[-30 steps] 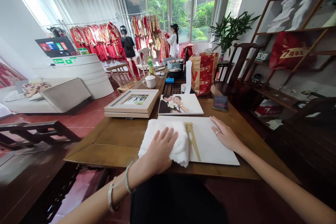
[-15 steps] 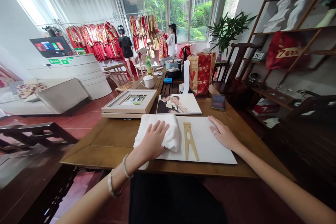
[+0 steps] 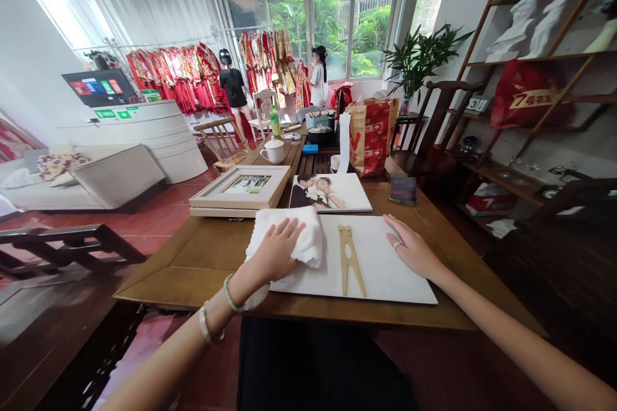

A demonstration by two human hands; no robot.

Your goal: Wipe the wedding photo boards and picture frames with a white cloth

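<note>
My left hand (image 3: 276, 250) lies with its fingers stretched over a folded white towel (image 3: 312, 241). That towel rests on the left part of a white flat panel (image 3: 322, 282) and hangs past its left edge. My right hand (image 3: 409, 247), a ring on one finger, is laid flat along the panel's right edge with nothing in it. Between the hands, a tan two-legged, clothespin-shaped piece (image 3: 349, 260) sits on the panel; whether it is fixed there I cannot tell. Bracelets circle my left wrist.
Beyond the panel are a photo print (image 3: 332, 192), stacked picture frames (image 3: 241, 189) and a phone (image 3: 403, 190). Farther along the wooden table (image 3: 187, 263) stand a white lidded cup (image 3: 274, 151) and a red paper bag (image 3: 373, 135). Two people stand near hanging red clothes (image 3: 178, 77).
My left hand has slid a little to the left with the towel, uncovering more of the panel. The right hand stays at the panel's right edge.
</note>
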